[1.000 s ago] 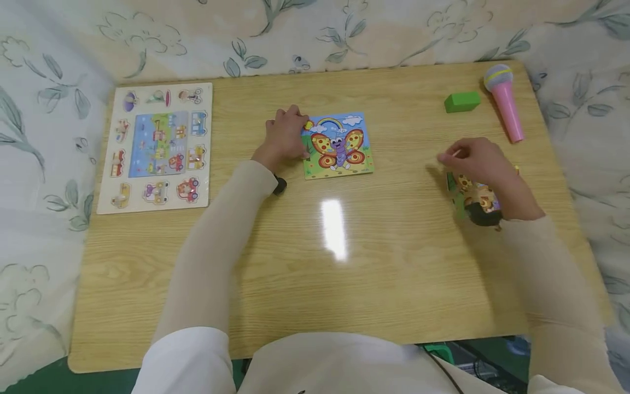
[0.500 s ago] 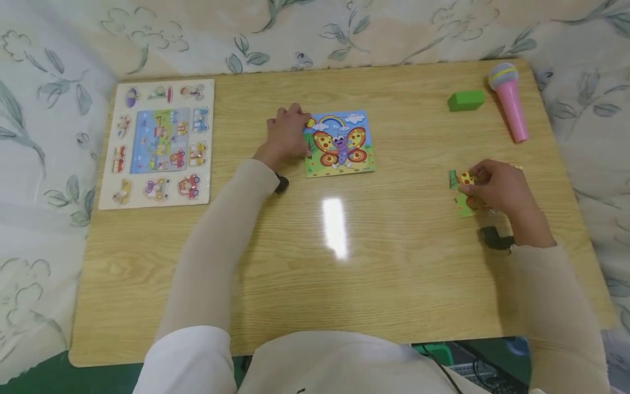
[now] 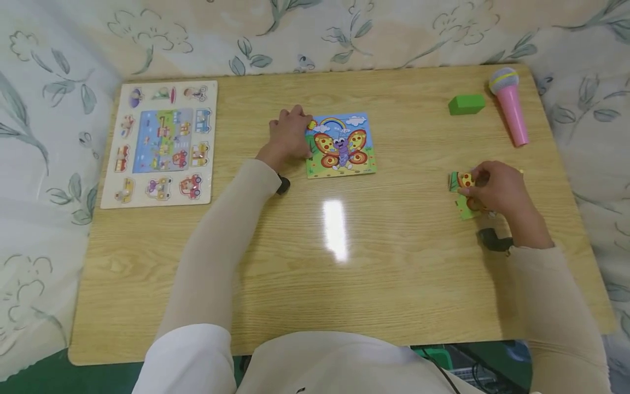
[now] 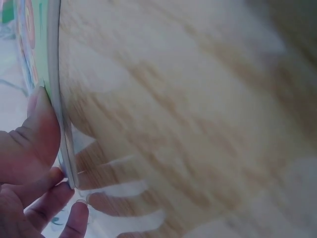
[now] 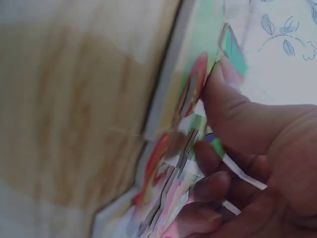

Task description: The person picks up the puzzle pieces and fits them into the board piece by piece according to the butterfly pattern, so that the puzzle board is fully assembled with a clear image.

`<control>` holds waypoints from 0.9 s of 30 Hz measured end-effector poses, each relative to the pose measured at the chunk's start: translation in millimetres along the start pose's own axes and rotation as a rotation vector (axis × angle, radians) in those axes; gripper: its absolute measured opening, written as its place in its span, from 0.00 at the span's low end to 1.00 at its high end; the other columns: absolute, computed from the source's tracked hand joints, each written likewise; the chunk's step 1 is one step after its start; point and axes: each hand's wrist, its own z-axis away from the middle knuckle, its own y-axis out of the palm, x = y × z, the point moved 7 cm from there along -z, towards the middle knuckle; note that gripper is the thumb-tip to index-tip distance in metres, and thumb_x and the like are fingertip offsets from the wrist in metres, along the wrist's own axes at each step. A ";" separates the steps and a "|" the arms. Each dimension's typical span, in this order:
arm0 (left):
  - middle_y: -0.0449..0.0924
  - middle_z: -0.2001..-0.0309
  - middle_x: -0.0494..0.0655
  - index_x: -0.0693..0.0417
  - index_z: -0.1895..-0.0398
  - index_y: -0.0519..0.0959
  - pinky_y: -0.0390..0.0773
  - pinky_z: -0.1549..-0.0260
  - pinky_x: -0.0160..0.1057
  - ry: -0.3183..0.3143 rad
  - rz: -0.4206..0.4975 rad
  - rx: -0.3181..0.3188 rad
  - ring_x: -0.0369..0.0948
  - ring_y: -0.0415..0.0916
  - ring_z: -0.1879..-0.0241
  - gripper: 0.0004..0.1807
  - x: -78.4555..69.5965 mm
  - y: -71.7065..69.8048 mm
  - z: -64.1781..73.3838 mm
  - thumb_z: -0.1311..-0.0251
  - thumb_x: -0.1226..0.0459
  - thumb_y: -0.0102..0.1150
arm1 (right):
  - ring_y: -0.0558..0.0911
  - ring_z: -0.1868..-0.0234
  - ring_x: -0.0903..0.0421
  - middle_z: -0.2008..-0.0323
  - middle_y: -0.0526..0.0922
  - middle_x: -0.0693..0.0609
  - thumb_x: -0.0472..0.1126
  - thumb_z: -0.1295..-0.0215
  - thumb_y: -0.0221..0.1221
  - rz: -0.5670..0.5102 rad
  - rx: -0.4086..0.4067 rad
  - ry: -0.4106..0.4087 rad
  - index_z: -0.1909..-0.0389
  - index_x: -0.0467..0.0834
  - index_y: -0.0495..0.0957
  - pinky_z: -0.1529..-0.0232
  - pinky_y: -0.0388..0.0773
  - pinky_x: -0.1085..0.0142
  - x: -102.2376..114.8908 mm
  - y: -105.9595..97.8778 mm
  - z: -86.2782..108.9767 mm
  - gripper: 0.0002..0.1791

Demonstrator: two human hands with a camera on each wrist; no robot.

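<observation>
A butterfly jigsaw puzzle (image 3: 342, 150) lies in its square board at the table's middle. My left hand (image 3: 289, 137) holds it by the left edge, thumb low on that side and fingers at the far corner; the left wrist view shows the thumb (image 4: 37, 139) against the board's edge. On the right, my right hand (image 3: 502, 186) is over a small pile of loose puzzle pieces (image 3: 465, 209). Its thumb and fingers pinch a green-edged puzzle piece (image 3: 453, 181), which is tilted. The hand hides much of the pile; in the right wrist view, several pieces (image 5: 163, 168) overlap.
A peg puzzle board (image 3: 157, 189) with vehicle pictures lies at the left. Toward the back right are a green block (image 3: 466, 104) and a pink toy microphone (image 3: 512, 109). Floral cloth (image 3: 325, 35) borders the wooden table (image 3: 394, 273) at the back and sides.
My right hand has come down and slightly right onto the loose pieces, its fingers closing on one, which has tilted a little. The left hand has stayed at the butterfly puzzle.
</observation>
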 end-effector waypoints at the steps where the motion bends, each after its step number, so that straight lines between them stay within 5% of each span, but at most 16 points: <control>1: 0.55 0.33 0.47 0.47 0.25 0.54 0.52 0.35 0.58 -0.002 -0.001 -0.002 0.51 0.51 0.34 0.50 0.8 -0.6 0.4 0.51 0.55 0.71 | 0.75 0.70 0.45 0.71 0.78 0.38 0.44 0.47 0.70 -0.002 -0.006 0.000 0.68 0.35 0.74 0.66 0.67 0.53 0.3 -0.3 -0.2 0.19; 6: 0.56 0.34 0.47 0.48 0.25 0.55 0.52 0.35 0.58 -0.001 0.008 -0.015 0.51 0.51 0.35 0.50 4.2 -4.6 2.9 0.51 0.56 0.71 | 0.70 0.78 0.59 0.79 0.75 0.50 0.46 0.44 0.68 -0.077 -0.054 -0.017 0.73 0.39 0.74 0.76 0.65 0.66 6.0 -5.4 -0.5 0.16; 10: 0.56 0.34 0.48 0.48 0.25 0.55 0.52 0.35 0.58 -0.004 0.005 -0.017 0.51 0.51 0.35 0.50 7.1 -6.0 5.1 0.51 0.55 0.71 | 0.69 0.77 0.63 0.77 0.73 0.58 0.42 0.42 0.67 -0.240 -0.083 -0.089 0.71 0.39 0.74 0.77 0.65 0.72 28.5 -9.2 -5.1 0.12; 15: 0.56 0.35 0.48 0.48 0.25 0.56 0.53 0.36 0.58 -0.008 -0.010 0.000 0.51 0.51 0.35 0.50 9.8 -2.2 5.2 0.51 0.54 0.71 | 0.72 0.74 0.65 0.72 0.74 0.59 0.38 0.37 0.62 -0.382 0.008 -0.197 0.64 0.38 0.76 0.73 0.68 0.75 83.6 0.7 -19.5 0.08; 21: 0.57 0.35 0.48 0.47 0.26 0.58 0.54 0.36 0.59 0.018 -0.013 -0.006 0.52 0.51 0.34 0.49 7.8 1.0 2.1 0.51 0.54 0.71 | 0.75 0.71 0.58 0.69 0.79 0.49 0.39 0.35 0.60 -0.348 0.115 -0.299 0.63 0.39 0.77 0.70 0.69 0.72 173.0 25.8 -44.5 0.06; 27: 0.58 0.36 0.48 0.47 0.27 0.60 0.55 0.37 0.60 0.049 -0.021 -0.020 0.53 0.52 0.35 0.48 1.9 -1.8 2.1 0.53 0.54 0.73 | 0.79 0.73 0.52 0.74 0.81 0.49 0.40 0.39 0.64 -0.388 0.186 -0.271 0.67 0.40 0.79 0.74 0.70 0.68 230.7 63.1 -82.2 0.07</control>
